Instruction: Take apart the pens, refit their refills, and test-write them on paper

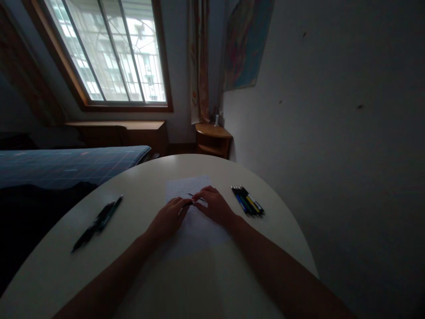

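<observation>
Over a sheet of paper (209, 235) with lines of writing, my two hands meet at the fingertips. My left hand (170, 218) is closed on a dark pen (187, 204), of which only a short piece shows between the fingers. My right hand (214, 206) is closed in a pinch, its fingertips touching the left ones. Under its fingers a thin dark stick, like a pen refill (190, 194), pokes out to the left; the rest is covered by the hand. Whether the two pieces are joined I cannot tell.
Several pens (247, 201) lie side by side right of the paper, some with blue or yellow parts. More dark pens (99, 221) lie at the left on the round white table (186, 166). A bed (73, 161) stands beyond the left edge, a wall (348, 177) to the right.
</observation>
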{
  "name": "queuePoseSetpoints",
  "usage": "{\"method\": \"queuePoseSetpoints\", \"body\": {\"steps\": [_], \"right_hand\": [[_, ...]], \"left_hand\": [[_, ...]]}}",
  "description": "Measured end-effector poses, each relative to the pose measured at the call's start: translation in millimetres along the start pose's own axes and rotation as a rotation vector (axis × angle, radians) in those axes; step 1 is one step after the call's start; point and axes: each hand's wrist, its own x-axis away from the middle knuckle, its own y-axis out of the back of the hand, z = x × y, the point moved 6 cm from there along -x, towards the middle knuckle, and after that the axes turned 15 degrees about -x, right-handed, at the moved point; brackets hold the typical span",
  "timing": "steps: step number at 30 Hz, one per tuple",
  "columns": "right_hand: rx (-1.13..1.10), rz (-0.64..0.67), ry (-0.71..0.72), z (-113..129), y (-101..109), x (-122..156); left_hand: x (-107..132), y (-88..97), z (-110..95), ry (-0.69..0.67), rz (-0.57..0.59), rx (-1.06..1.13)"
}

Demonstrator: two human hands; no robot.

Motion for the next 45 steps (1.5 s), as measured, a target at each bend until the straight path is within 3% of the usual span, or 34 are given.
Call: {"method": "queuePoseSetpoints", "body": {"steps": [9,13,23,32,45], "right_hand": [[-0.003,0.012,0.003,-1,0,0],[0.000,-0.002,0.016,1,1,0],[-0.067,-0.057,0.083,10,1,0],[-0.055,-0.069,0.092,12,3,1],[-0.049,-0.096,0.090,15,4,1]], "left_hand": [[-7,-4.9,-8,0.216,0.167,-0.064],[-5,-0.2,-15,0.278,0.145,-0.103],[2,-1.8,-4,0.158,0.028,-0.025],[-1,2.5,-7,0.085,-0.066,0.082],[-1,8.8,-10,0.064,-0.167,0.086]]}}
